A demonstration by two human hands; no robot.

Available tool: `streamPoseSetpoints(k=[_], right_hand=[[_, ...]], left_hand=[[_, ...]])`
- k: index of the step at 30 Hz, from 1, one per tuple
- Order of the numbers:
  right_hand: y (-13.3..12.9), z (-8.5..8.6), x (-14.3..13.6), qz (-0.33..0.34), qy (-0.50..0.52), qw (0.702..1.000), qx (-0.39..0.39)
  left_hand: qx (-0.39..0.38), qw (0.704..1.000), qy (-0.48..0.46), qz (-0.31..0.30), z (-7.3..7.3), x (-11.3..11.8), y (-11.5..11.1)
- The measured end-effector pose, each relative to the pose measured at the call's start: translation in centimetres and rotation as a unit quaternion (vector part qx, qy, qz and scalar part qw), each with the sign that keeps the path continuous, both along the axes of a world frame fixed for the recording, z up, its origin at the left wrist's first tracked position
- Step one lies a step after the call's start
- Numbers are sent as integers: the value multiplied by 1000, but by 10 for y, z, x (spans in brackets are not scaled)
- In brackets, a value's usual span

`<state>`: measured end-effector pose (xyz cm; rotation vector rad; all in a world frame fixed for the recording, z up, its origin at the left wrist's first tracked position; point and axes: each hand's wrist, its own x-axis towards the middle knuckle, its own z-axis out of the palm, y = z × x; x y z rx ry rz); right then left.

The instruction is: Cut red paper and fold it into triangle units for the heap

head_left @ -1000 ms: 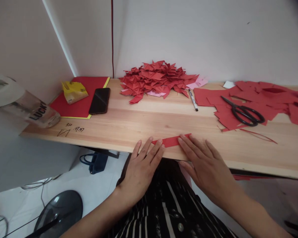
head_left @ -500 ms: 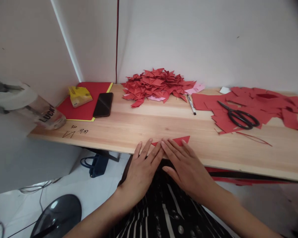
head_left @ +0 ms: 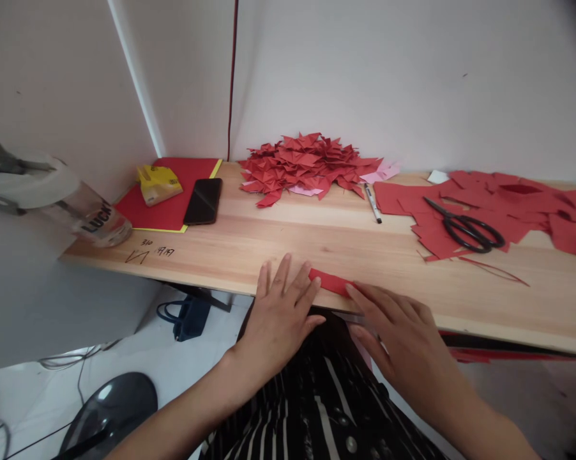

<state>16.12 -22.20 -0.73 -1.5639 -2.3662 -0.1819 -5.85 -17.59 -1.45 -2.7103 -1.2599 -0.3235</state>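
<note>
A narrow red paper piece (head_left: 333, 282) lies near the table's front edge, between my two hands. My left hand (head_left: 281, 313) rests flat with fingers spread, its fingertips at the paper's left end. At the right end, the index fingertip of my right hand (head_left: 400, 329) touches the paper, its thumb apart and lower, over the table edge. Behind them is a heap of folded red paper pieces (head_left: 302, 163) against the wall. Flat red sheets (head_left: 508, 198) lie at the right, with black scissors (head_left: 470, 231) on them.
A marker pen (head_left: 373, 203) lies between the heap and sheets. On the left of the table (head_left: 250, 255) are a phone (head_left: 203, 201), a yellow packet (head_left: 158, 185) on red paper, and a clear bottle (head_left: 101, 220) at the corner.
My right hand has moved right, away from my left hand. The red paper, earlier a triangle partly under both hands, now shows as a narrow strip between them. The view has shifted slightly.
</note>
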Motion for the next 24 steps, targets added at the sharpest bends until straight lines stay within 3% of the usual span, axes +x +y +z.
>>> streamPoseSetpoints(k=[7,12,15,18,22,24], right_hand=[[-17,12,-11,45,36,998,-28],[-13,20,-19,154,114,975,-112],[-4,21,-12,130,167,975,-68],[7,18,-4,81,135,988,-3],[22,5,-9,130,38,990,-31],[26,-3,-14,110,11,992,-52]], left_hand=[[-10,1000,14,-17,8,15,43],[-48,998,-28,-33,9,22,63],[-42,994,-94,-29,10,16,47],[-35,993,-97,-64,7,10,18],[-37,995,-52,-71,-4,8,-6],[-17,997,-38,-66,-10,9,-9]])
